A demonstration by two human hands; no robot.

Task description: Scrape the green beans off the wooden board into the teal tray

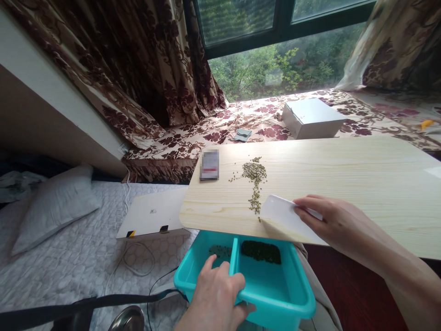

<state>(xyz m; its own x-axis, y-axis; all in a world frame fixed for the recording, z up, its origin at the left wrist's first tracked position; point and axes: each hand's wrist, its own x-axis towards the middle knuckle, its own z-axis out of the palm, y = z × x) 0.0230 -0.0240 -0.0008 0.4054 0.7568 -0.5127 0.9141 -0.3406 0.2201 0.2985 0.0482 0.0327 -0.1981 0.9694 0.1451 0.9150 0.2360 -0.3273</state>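
Small greenish beans (255, 172) lie in a loose patch on the pale wooden tabletop, with a strip trailing toward its front edge. My right hand (317, 214) is closed on a thin white sheet (277, 209), which stands tilted on the table just right of that strip. Below the table edge is a two-compartment turquoise bin (268, 296). A dark green heap (261, 252) lies in its right compartment, and a few small bits are scattered in the left one. My left hand (220, 285) grips the bin at the near end of its divider, hiding part of the rim.
A small grey-and-red packet (209, 165), partly blurred, lies at the table's left end. A silvery box (312, 117) and a folded grey cloth (242, 134) rest on the window seat. Left of the bin are a white box (151, 214), cables and a metal lid (127, 319) on the bed.
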